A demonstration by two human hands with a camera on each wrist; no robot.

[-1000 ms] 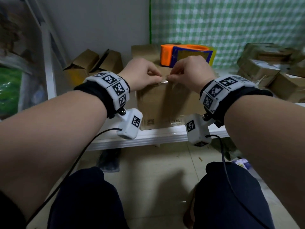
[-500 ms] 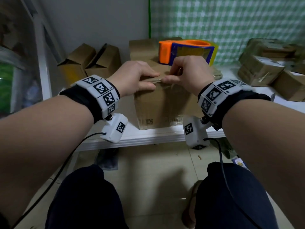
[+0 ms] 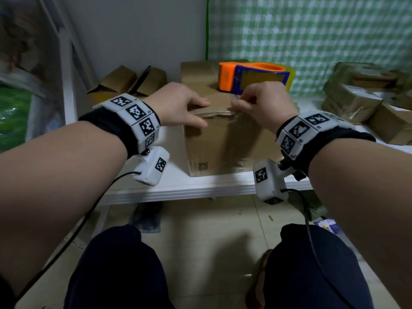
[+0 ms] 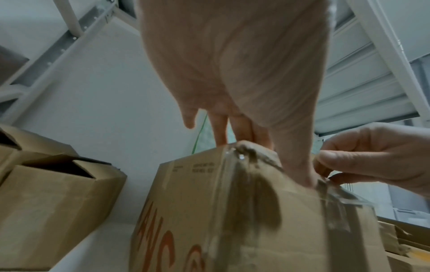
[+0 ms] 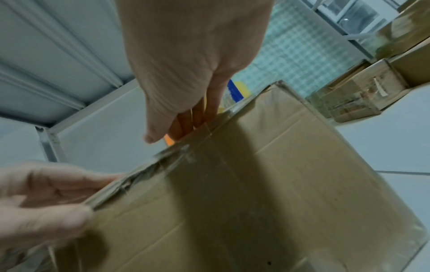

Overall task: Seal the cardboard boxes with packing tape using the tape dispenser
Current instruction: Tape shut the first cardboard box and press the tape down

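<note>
A brown cardboard box (image 3: 223, 143) stands on the white shelf (image 3: 178, 192), with clear tape (image 3: 219, 113) wrinkled over its top front edge. On the box's far end lies the orange and blue tape dispenser (image 3: 252, 79), with no hand on it. My left hand (image 3: 194, 112) lies over the front edge, fingers straight on the top and thumb pressed on the front face. My right hand (image 3: 247, 103), fingers curled, pinches the tape at the top edge. The left wrist view shows that pinch (image 4: 325, 174) beside my left thumb. Blurred tape (image 5: 163, 162) shows in the right wrist view.
Two open-flapped boxes (image 3: 127, 83) sit at the back left of the shelf. Several taped boxes (image 3: 361, 97) are piled at the right. A green checked cloth (image 3: 312, 36) hangs behind. A white upright post (image 3: 66, 74) stands at left. My knees and tiled floor are below.
My left hand has let go of the tape and flattened over the box's front edge. My right hand stays pinched on the tape and has shifted slightly right.
</note>
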